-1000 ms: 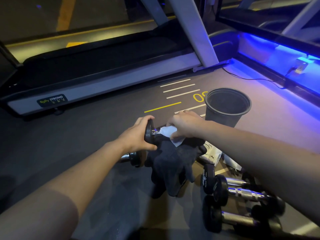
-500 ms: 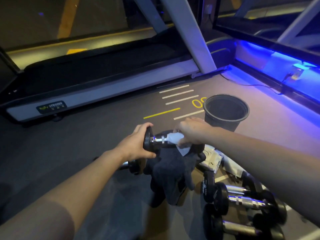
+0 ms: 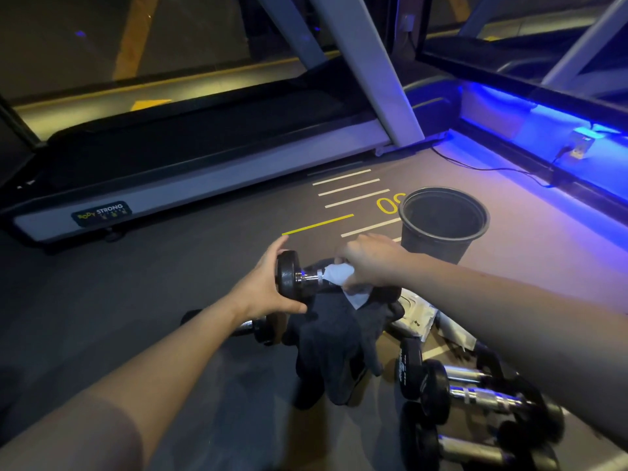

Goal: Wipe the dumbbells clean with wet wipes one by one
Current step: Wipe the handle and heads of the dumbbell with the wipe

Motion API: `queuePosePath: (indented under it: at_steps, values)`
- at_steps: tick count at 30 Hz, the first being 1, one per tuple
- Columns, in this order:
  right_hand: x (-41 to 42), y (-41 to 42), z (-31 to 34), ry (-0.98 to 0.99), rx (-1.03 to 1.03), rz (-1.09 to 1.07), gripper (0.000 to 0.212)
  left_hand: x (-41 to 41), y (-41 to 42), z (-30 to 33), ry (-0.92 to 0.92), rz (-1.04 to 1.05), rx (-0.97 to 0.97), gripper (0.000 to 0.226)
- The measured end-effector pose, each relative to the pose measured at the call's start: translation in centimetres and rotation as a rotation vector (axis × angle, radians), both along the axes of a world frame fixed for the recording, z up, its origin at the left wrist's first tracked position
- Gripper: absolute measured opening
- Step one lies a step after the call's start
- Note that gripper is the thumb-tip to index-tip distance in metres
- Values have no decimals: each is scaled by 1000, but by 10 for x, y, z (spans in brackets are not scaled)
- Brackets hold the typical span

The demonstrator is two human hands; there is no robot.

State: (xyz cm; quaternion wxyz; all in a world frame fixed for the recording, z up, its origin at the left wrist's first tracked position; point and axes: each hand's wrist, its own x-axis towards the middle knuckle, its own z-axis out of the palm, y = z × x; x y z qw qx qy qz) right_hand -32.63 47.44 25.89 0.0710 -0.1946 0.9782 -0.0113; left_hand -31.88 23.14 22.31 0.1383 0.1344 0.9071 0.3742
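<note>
Your left hand (image 3: 268, 287) has its grip curled round the black round end plate of a small black dumbbell with a chrome handle (image 3: 295, 278), thumb under the plate and fingers over its far edge, holding it up above the floor in the middle of the scene. Your right hand (image 3: 368, 260) has its grip closed on a white wet wipe (image 3: 339, 277), wrapped round the chrome handle just right of the plate; a loose corner of the wipe hangs below the hand. The dumbbell's right end is hidden behind that hand.

Under both hands a dark crumpled cloth (image 3: 334, 348) lies on the grey gym floor (image 3: 170, 300). Another dumbbell (image 3: 253, 329) lies on the floor just left of the cloth, partly hidden by your left wrist. A cluster of black dumbbells with chrome handles (image 3: 475, 399) lies close together at the near right. Between that cluster and the cloth sits a white flat pack (image 3: 416, 316). A black round plastic bucket (image 3: 443, 222) stands upright on the floor just beyond your right hand. A treadmill with a grey side rail (image 3: 190, 188) runs across the far left
</note>
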Motion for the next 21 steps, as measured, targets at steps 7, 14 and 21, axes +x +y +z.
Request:
queuePosePath:
  at_steps: [7, 14, 21]
  values:
    - [2, 2, -2, 19, -1, 12, 42, 1, 7, -7, -153, 35, 157, 124]
    - [3, 1, 1, 20, 15, 31, 44, 5, 9, -4, -269, 89, 294, 121]
    - [8, -3, 5, 55, 95, 71, 48, 8, 12, -7, -266, 156, 357, 102]
